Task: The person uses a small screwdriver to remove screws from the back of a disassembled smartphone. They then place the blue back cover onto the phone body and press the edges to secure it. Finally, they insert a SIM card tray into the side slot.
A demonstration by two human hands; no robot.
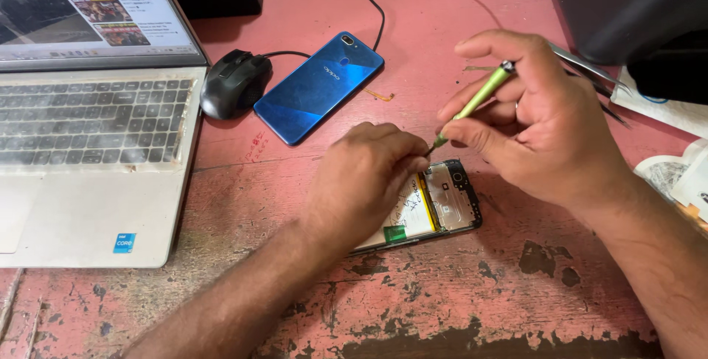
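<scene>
Your right hand (pixel 538 119) pinches a green screwdriver (pixel 476 101), its tip down at the opened phone (pixel 442 204). Your left hand (pixel 365 182) lies curled on that phone, pinning it to the red table (pixel 457 293). A blue phone back (pixel 318 86) lies beyond it, beside the mouse (pixel 234 82).

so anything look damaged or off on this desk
The table top is worn: its red paint has flaked off in dark patches along the near edge. The opened phone under the hands lies with its back off, and that blue back cover rests by the mouse.
</scene>
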